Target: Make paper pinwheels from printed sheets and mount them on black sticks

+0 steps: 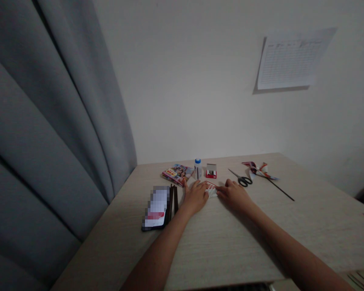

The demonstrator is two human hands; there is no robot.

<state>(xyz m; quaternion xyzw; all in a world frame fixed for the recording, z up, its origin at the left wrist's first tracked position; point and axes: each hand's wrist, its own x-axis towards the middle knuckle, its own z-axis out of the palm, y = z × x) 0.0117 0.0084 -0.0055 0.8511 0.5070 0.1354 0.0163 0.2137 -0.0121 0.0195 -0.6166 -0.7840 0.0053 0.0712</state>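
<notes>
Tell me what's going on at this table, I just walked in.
A person has both hands on a small red-and-white printed piece of paper on the table, the left hand at one side and the right hand at the other. Beyond them stand a blue-capped bottle and an open red box. Scissors and a pinwheel lie to the right; magazines and a phone lie to the left.
</notes>
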